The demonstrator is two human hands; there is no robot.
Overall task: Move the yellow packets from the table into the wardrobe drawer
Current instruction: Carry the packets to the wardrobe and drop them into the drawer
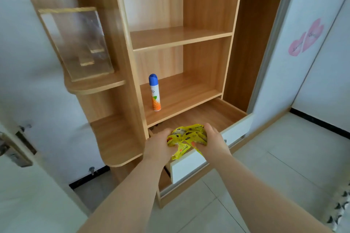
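You held the bundle of yellow packets [186, 138] pressed between your left hand [160, 145] and right hand [212, 140] above the open drawer [214, 113], but loose ends dangled over its white front [187, 166] and might have slipped outside.

Both hands [186, 143] clutching yellow packets [186, 137], over open drawer [217, 115]

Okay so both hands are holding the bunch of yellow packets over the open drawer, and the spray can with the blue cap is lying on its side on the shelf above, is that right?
Not quite. In the head view the spray can stands upright on the shelf, not on its side. The rest holds: the left hand and right hand hold the yellow packets over the open drawer.
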